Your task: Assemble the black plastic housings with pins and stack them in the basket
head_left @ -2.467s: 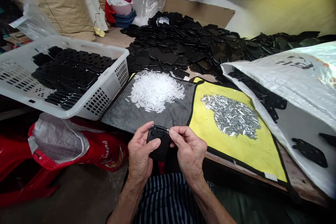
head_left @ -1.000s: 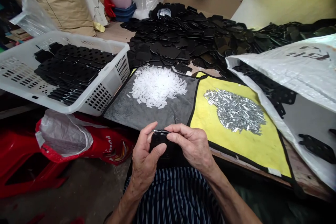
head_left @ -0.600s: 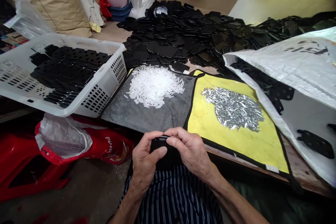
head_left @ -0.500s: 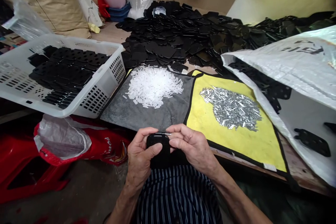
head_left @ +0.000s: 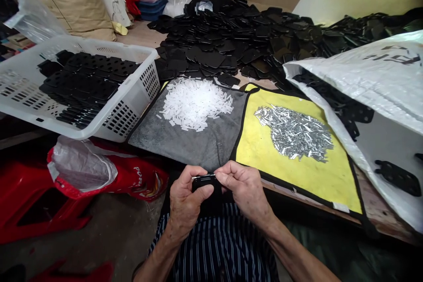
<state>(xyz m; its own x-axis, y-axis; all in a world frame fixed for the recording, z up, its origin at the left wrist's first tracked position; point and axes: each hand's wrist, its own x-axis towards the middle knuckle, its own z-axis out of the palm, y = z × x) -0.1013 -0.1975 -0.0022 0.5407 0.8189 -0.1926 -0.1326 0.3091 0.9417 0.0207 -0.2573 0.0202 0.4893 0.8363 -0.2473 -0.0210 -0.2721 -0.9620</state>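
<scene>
The left hand (head_left: 187,197) grasped a black piece (head_left: 205,180), thumb nearest, fingers behind, over the striped garment (head_left: 211,246) and just in front of the grey cloth (head_left: 175,143). Its hinge-like edge faced away from the wearer, the edge's long axis running left to right, rising slightly rightward. The right hand (head_left: 243,186) had its fingers pinched on a silvery pin (head_left: 213,175) at that edge's right end.

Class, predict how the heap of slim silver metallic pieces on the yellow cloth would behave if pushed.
The heap of slim silver metallic pieces would probably spread, since they lie loose and jumbled. They look straight and glossy, so likely stiff and slippery. The black-edged yellow cloth beneath looks thin and might wrinkle.
</scene>
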